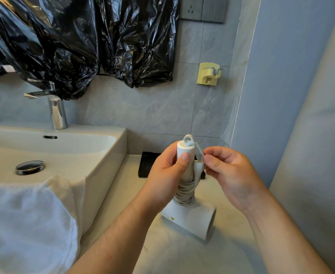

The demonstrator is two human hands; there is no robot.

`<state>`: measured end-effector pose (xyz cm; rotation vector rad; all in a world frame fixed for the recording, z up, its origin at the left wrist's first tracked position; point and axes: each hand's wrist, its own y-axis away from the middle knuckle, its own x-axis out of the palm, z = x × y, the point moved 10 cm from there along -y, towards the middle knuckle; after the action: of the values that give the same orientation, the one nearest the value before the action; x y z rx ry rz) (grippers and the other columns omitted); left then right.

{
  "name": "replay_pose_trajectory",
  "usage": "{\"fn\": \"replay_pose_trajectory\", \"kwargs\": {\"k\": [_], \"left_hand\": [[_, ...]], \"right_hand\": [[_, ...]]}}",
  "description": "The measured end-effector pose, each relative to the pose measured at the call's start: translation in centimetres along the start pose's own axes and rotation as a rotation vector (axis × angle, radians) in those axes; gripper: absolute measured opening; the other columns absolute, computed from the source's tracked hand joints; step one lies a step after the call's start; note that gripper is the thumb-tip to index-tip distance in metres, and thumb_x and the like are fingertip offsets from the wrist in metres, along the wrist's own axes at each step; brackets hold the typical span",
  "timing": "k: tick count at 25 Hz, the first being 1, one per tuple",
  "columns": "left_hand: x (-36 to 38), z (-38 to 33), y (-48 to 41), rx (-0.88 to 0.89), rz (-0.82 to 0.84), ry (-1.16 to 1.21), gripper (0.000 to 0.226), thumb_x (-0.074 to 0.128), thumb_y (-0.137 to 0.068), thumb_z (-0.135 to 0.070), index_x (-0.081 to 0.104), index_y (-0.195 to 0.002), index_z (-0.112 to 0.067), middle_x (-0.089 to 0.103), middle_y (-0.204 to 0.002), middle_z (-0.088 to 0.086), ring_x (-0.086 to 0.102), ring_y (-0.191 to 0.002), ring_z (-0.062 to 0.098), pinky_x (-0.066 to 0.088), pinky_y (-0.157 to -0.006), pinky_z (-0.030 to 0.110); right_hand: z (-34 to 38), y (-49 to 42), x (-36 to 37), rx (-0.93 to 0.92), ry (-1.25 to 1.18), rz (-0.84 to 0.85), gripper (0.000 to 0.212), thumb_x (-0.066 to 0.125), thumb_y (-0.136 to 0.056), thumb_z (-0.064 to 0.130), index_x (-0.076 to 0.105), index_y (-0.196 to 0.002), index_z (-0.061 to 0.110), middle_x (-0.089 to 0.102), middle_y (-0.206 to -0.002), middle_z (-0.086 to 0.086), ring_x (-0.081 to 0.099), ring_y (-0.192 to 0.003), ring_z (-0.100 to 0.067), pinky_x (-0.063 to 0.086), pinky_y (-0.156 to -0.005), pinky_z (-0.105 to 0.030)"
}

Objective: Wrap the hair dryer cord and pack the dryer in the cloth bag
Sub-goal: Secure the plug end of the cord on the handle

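Note:
A white hair dryer (pixel 190 218) stands upside down on the counter, barrel down and handle up. My left hand (pixel 166 175) grips the handle near its top. The white cord (pixel 184 191) is coiled in several turns around the lower handle. My right hand (pixel 227 173) pinches the cord's plug end (pixel 199 165) against the handle's right side. A hanging loop sticks up from the handle's end. No cloth bag is in view that I can tell apart from the white fabric (pixel 30 224) at lower left.
A white basin (pixel 103 155) with a chrome faucet (pixel 57 113) sits to the left. A black tray (pixel 146 165) lies behind my hands. A yellow wall holder (pixel 209 74), a socket (pixel 192 6) and black plastic sheeting (pixel 79 40) are on the wall. A wall rises close on the right.

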<state>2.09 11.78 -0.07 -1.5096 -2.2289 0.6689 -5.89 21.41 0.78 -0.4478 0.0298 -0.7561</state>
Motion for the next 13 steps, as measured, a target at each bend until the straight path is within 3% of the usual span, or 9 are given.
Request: {"fn": "replay_pose_trajectory", "kwargs": {"k": [3, 6, 9, 13], "left_hand": [[0.8, -0.6, 0.2, 0.019, 0.057, 0.005, 0.027, 0.052, -0.093, -0.025, 0.062, -0.113, -0.011, 0.069, -0.095, 0.001, 0.065, -0.088, 0.013, 0.052, -0.076, 0.026], [1.6, -0.4, 0.5, 0.009, 0.06, -0.069, 0.029, 0.065, -0.082, -0.027, 0.058, -0.109, -0.02, 0.066, -0.088, -0.01, 0.062, -0.083, 0.007, 0.052, -0.074, 0.027], [1.7, 0.2, 0.5, -0.011, 0.056, -0.083, 0.029, 0.069, -0.078, -0.026, 0.057, -0.105, -0.025, 0.066, -0.088, -0.007, 0.064, -0.083, 0.012, 0.055, -0.079, 0.04], [2.0, -0.1, 0.6, 0.006, 0.069, -0.084, 0.032, 0.071, -0.076, -0.018, 0.055, -0.103, -0.025, 0.065, -0.079, -0.015, 0.064, -0.075, 0.006, 0.054, -0.069, 0.024]], "right_hand": [[2.3, 0.5, 0.4, -0.098, 0.319, 0.063, 0.028, 0.059, -0.087, -0.002, 0.075, -0.084, 0.021, 0.072, -0.066, 0.01, 0.059, -0.058, 0.001, 0.045, -0.06, -0.016], [3.7, 0.8, 0.7, -0.123, 0.423, 0.108, 0.028, 0.06, -0.085, -0.006, 0.072, -0.076, 0.018, 0.069, -0.062, 0.011, 0.059, -0.058, 0.002, 0.045, -0.057, -0.011], [3.7, 0.3, 0.9, -0.081, 0.485, 0.162, 0.016, 0.067, -0.083, 0.004, 0.068, -0.073, 0.016, 0.064, -0.061, 0.008, 0.056, -0.06, -0.005, 0.047, -0.062, -0.021], [3.4, 0.2, 0.7, -0.089, 0.682, 0.138, 0.005, 0.064, -0.082, 0.021, 0.064, -0.077, 0.022, 0.062, -0.07, -0.002, 0.055, -0.068, -0.017, 0.05, -0.073, -0.048]]}}
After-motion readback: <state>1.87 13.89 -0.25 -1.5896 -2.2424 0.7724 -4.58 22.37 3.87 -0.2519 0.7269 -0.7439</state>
